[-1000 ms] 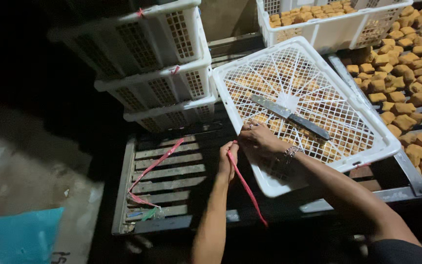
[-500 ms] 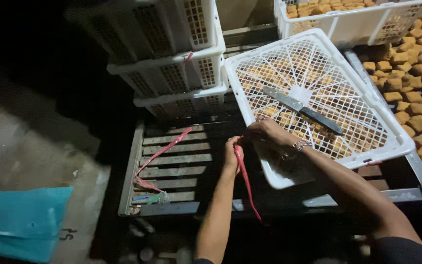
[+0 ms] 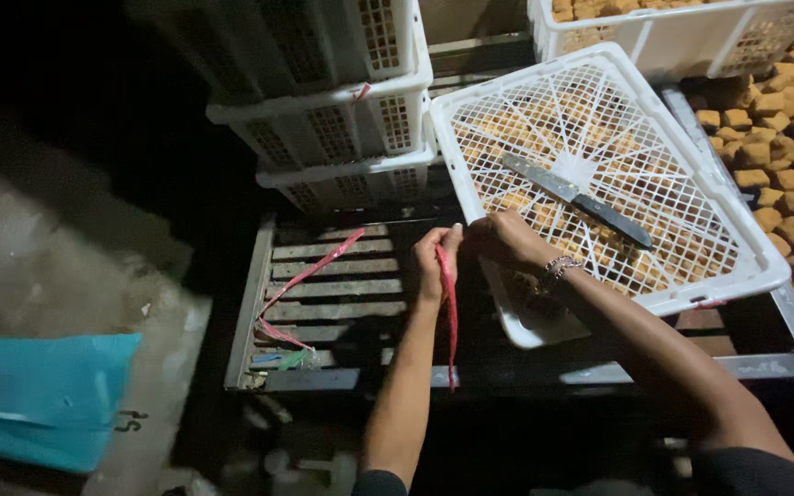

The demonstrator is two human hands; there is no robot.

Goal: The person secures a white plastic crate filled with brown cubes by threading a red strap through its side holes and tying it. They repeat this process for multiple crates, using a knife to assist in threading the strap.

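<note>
Your two hands meet at the near-left corner of the white lattice crate lid. Your left hand has its grip pinched shut on one red strap, which hangs straight down from the fingers past the front edge of the slatted rack. Your right hand, with one bead bracelet at the wrist, is curled at the lid's rim just beside the left hand; you cannot tell from this view whether its grip holds the strap end or only the rim.

One knife lies flat on the lid, near its middle, blade toward the far-left corner and dark handle toward the near-right.

A second red strap lies loose across the rack's slats at its left side, ending in a tangle near the front-left corner.

Three white crates stand stacked at the back-left of the rack. One more white crate, holding brown fried pieces, sits behind the lid. Many more brown pieces are spread on the tray to the right.

One blue bag lies on the floor at the left.
</note>
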